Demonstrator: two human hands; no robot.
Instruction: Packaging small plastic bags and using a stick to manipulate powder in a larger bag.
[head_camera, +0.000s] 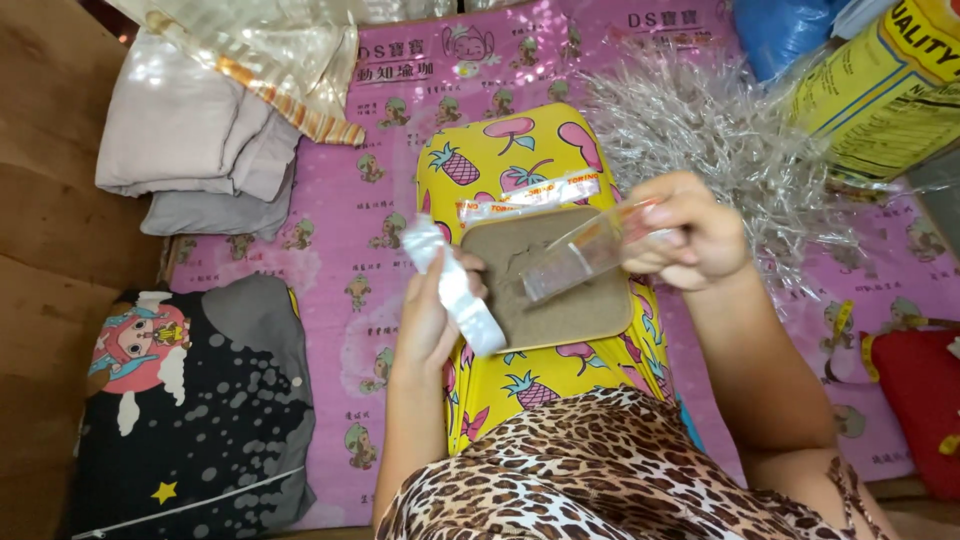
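Right hand (690, 235) pinches clear thin plastic bag (580, 262) over brown flat pad (560, 295), at 3 o'clock. Left hand (430, 310) closed around white crumpled plastic strip (455, 290). Bag likely light, limp, slippery; grip rim.

Glossy pink plastic mat (350, 210), printed, shiny under the light. Smooth yellow fabric cushion (520, 160) with fruit print. Matt brown board (560, 300), slightly rough, dusted with fine brown powder. Clear plastic bag (585, 255), thin and glossy, in right hand (690, 235). Crumpled white plastic bag (455, 290), semi-glossy, in left hand (430, 320). Silvery clear plastic shreds (720, 130), glittering. Soft matt folded cloth (190, 150), pale grey. Leopard-print garment (600, 470), soft, matt. Bare wooden floor (50, 200), dull.
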